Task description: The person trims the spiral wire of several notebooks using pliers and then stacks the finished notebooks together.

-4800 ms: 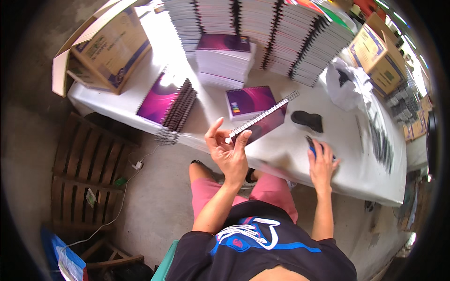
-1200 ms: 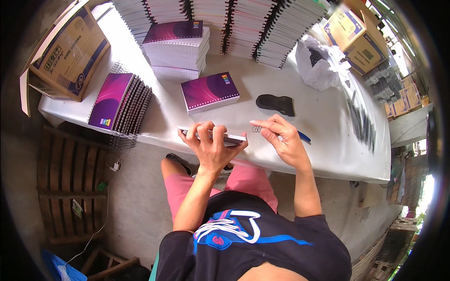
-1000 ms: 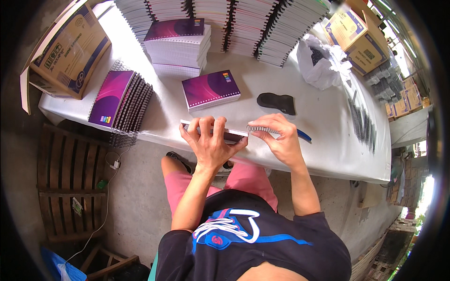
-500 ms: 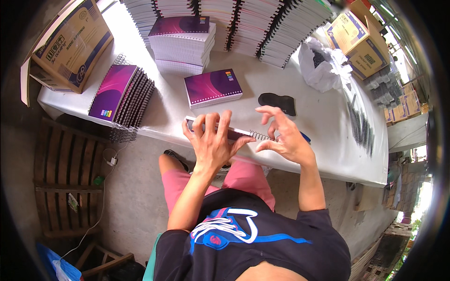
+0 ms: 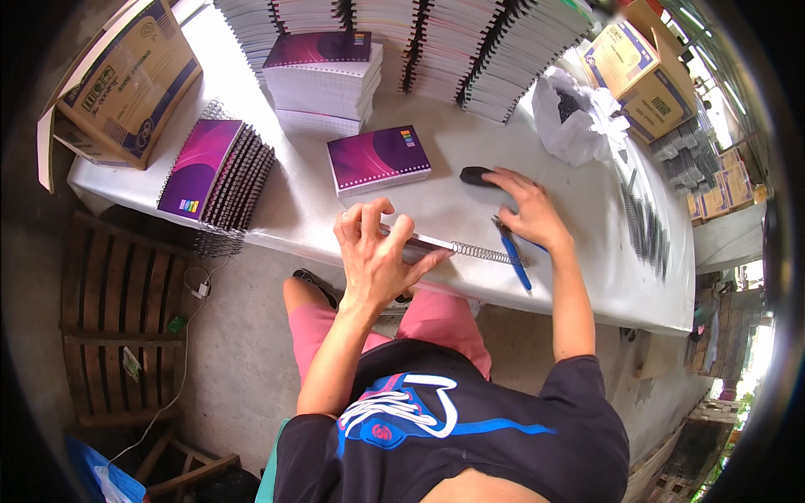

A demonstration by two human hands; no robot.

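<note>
My left hand (image 5: 375, 251) grips a notebook held edge-on at the near edge of the white table (image 5: 587, 226). A metal spiral binding (image 5: 486, 253) sticks out of the notebook's right end. My right hand (image 5: 527, 210) rests flat on the table, fingers spread, over blue-handled pliers (image 5: 513, 258) and next to a small black object (image 5: 478, 175). A purple notebook (image 5: 379, 158) lies flat on the table beyond my left hand.
Tall stacks of bound notebooks (image 5: 470, 42) line the far side. A purple-topped pile (image 5: 323, 71) and a leaning row of spiral notebooks (image 5: 220, 172) sit left. A cardboard box (image 5: 126, 80) stands at the left end, a white plastic bag (image 5: 579, 117) and loose spirals (image 5: 641, 222) at the right.
My right hand has let go of the spiral and dropped onto the table by the pliers. My left hand keeps its hold on the notebook.
</note>
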